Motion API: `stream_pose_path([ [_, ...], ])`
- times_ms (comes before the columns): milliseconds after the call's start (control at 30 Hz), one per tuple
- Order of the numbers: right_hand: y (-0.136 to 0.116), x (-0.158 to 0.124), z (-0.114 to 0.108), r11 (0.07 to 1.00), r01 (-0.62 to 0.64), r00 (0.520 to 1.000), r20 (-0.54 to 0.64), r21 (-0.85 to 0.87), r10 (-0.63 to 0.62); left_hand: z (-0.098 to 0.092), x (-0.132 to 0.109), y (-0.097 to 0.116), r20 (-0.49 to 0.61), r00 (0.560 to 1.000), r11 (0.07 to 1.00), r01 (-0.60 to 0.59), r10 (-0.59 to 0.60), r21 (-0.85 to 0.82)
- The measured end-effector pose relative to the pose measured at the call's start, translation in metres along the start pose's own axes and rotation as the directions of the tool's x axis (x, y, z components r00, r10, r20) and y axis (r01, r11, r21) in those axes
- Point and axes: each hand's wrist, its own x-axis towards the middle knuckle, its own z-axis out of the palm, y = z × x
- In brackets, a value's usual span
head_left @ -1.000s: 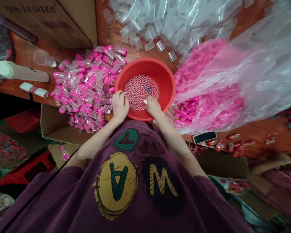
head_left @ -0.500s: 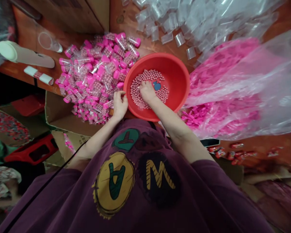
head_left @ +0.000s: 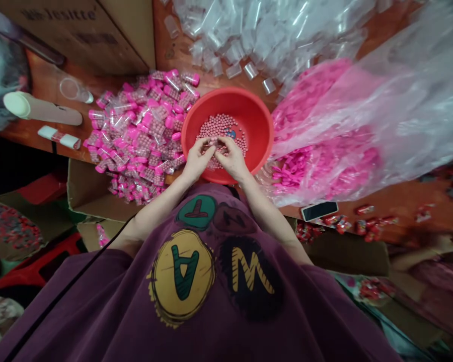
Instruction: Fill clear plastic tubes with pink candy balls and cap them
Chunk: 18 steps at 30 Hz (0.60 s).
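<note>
My left hand (head_left: 198, 160) and my right hand (head_left: 232, 159) meet over the near part of a red plastic bowl (head_left: 260, 146). Their fingertips are closed together around something small with a pinkish look; the fingers hide most of it. Below them, small pink beads (head_left: 221, 123) cover part of the bowl's bottom, where a blue printed figure (head_left: 231, 132) shows. Left of the bowl lies a large heap of clear little containers with bright pink caps (head_left: 147, 120), filled with pink beads.
Clear plastic cups (head_left: 250, 70) lie behind the bowl. A clear bag (head_left: 407, 115) with bright pink pieces (head_left: 292, 168) spreads to the right, near a phone (head_left: 319, 210) and red wrapped items (head_left: 373, 229). Cardboard boxes (head_left: 132, 35) stand at back left and below the table edge. Another person (head_left: 434, 281) sits at right.
My right hand has come up out of the beads to meet my left hand. My left hand has moved from the bowl's left rim to over the bowl. The view has shifted slightly.
</note>
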Motion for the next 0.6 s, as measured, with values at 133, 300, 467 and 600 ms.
stream_pose_path([
  [133, -0.019, -0.014, -0.024, 0.999, 0.013, 0.999, -0.049, 0.049, -0.01, 0.006, 0.001, 0.017, 0.103, 0.992, 0.991, 0.081, -0.07, -0.102],
  [300, -0.06, -0.021, -0.072, 0.981, 0.18, 0.982, -0.037, -0.068, -0.183, 0.008, -0.004, 0.046, 0.348, 0.928, 0.971, 0.192, -0.133, -0.142],
  [467, -0.088, -0.021, -0.099, 0.948, 0.265, 0.958, 0.16, -0.175, -0.238, 0.011, -0.008, 0.057, 0.422, 0.889, 0.96, 0.252, -0.179, -0.122],
  [600, -0.095, -0.02, -0.105, 0.946, 0.25, 0.942, 0.276, -0.205, -0.189, 0.013, -0.01, 0.055, 0.428, 0.869, 0.945, 0.314, -0.248, -0.09],
])
